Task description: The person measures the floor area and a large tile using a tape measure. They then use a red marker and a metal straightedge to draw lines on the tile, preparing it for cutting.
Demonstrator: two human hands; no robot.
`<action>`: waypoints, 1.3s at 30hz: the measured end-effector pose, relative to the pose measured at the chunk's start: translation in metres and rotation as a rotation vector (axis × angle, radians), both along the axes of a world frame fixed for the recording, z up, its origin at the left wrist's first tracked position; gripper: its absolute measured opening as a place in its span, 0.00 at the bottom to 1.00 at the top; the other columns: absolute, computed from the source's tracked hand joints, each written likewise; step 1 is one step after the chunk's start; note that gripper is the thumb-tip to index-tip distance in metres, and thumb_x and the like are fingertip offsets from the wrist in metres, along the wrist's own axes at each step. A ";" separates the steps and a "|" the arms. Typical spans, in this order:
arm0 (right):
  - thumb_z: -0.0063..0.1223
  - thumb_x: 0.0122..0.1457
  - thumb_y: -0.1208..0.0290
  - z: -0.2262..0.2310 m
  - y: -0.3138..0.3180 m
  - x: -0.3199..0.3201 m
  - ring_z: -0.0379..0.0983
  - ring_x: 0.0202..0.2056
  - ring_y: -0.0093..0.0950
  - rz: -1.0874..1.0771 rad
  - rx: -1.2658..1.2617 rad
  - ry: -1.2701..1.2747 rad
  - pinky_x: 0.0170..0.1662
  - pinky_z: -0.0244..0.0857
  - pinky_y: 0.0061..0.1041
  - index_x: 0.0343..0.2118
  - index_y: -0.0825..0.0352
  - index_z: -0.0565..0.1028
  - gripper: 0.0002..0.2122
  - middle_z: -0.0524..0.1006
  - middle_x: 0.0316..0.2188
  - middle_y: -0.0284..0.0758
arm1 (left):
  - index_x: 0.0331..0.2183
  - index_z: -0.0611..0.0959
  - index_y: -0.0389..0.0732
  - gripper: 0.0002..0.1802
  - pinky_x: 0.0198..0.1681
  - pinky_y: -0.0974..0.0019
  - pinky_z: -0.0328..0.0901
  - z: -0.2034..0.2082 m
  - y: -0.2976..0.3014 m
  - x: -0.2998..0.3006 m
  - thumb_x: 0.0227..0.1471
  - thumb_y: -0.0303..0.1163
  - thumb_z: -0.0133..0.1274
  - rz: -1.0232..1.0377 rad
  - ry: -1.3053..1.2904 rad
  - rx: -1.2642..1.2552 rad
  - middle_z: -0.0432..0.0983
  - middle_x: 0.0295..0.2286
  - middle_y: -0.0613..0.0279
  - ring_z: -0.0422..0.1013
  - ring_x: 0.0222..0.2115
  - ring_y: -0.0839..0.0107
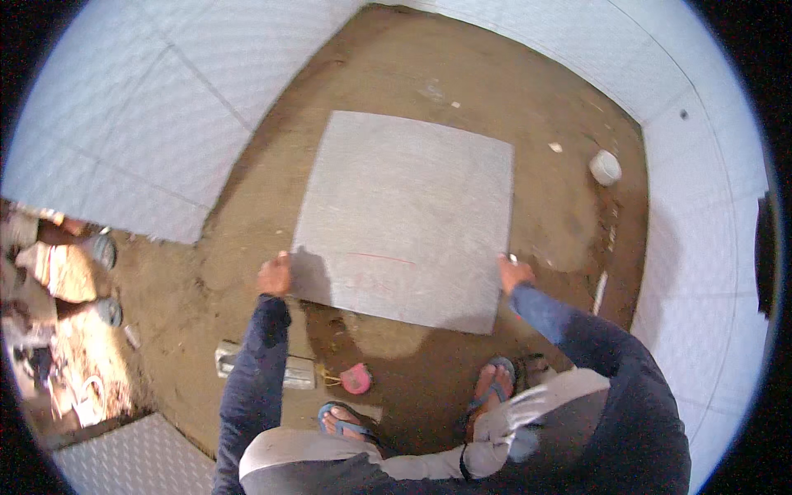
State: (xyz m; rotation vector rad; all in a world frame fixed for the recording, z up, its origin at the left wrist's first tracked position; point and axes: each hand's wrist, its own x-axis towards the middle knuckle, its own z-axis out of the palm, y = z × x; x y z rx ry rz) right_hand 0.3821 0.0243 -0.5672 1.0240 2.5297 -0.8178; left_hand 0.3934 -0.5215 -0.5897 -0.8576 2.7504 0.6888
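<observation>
A large square grey tile [404, 210] fills the middle, with a thin red line and faint red marks on its near part. My left hand [276, 274] is closed on its left edge close to the near corner. On the opposite edge, my right hand [516, 274] grips the tile with the fingers hidden partly behind it. A dark shadow lies under the near edge, so the tile appears held above the floor. Near my left forearm lies a flat metal tool [299, 373], partly covered by the sleeve. Beside it is a small pink reel-shaped object [356, 378] with yellow string.
Brown bare ground [396, 58] surrounds the tile. Pale tiled walls [701, 165] rise at right and left. A small white cup-like container [605, 167] stands near the right wall. Sacks [62, 272] and clutter lie at the left. My sandalled feet [493, 384] are just below the tile.
</observation>
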 end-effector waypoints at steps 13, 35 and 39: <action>0.47 0.62 0.49 -0.004 0.024 -0.026 0.76 0.38 0.31 -0.133 -0.703 0.301 0.42 0.68 0.31 0.42 0.75 0.75 0.26 0.79 0.39 0.40 | 0.37 0.82 0.33 0.38 0.49 0.47 0.63 0.014 0.018 -0.020 0.59 0.59 0.32 -0.033 0.208 0.005 0.75 0.40 0.35 0.71 0.44 0.40; 0.42 0.61 0.40 0.073 0.058 -0.051 0.73 0.32 0.51 0.502 0.250 0.554 0.37 0.61 0.45 0.28 0.74 0.74 0.32 0.76 0.27 0.54 | 0.39 0.79 0.26 0.40 0.52 0.45 0.59 0.043 0.049 -0.001 0.63 0.57 0.28 0.163 0.145 0.221 0.73 0.41 0.33 0.68 0.47 0.38; 0.36 0.68 0.52 0.105 0.027 -0.040 0.72 0.37 0.49 0.736 0.388 0.562 0.39 0.62 0.43 0.39 0.73 0.74 0.24 0.74 0.36 0.56 | 0.28 0.77 0.27 0.26 0.35 0.53 0.62 0.054 0.037 0.065 0.60 0.45 0.42 0.357 0.564 0.336 0.75 0.25 0.40 0.68 0.26 0.57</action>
